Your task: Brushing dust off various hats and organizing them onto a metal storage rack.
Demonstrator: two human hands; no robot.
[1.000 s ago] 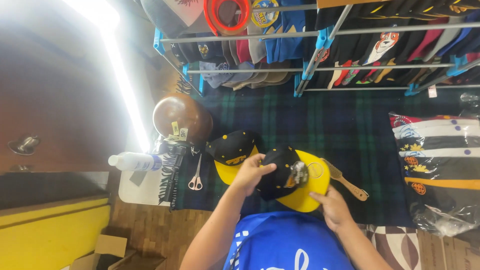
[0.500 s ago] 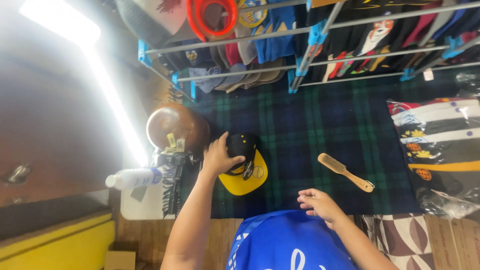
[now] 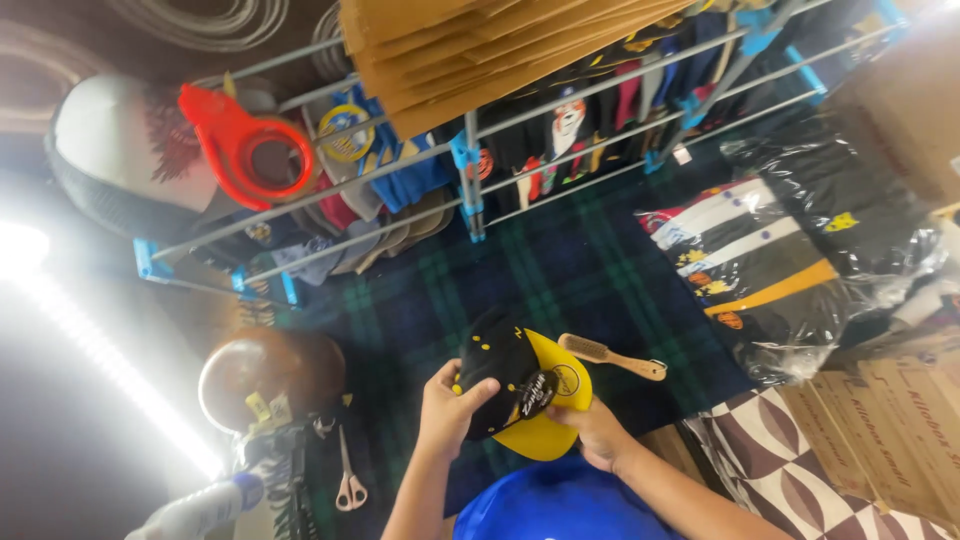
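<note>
A dark blue-and-green plaid cloth (image 3: 590,290) covers the bench. A wooden-handled brush (image 3: 610,356) lies on it near the middle. To the right rests a clear plastic bag of folded striped garments (image 3: 770,270), black, white and orange. At the left edge sits a rounded brown wooden form (image 3: 262,368), with small scissors (image 3: 349,482) lying just beside it and a white bottle (image 3: 205,507) lying further left. A metal rack with blue joints (image 3: 465,165) stands along the far edge.

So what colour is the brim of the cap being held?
Yellow brim, black crown; seen in the head view.
</note>
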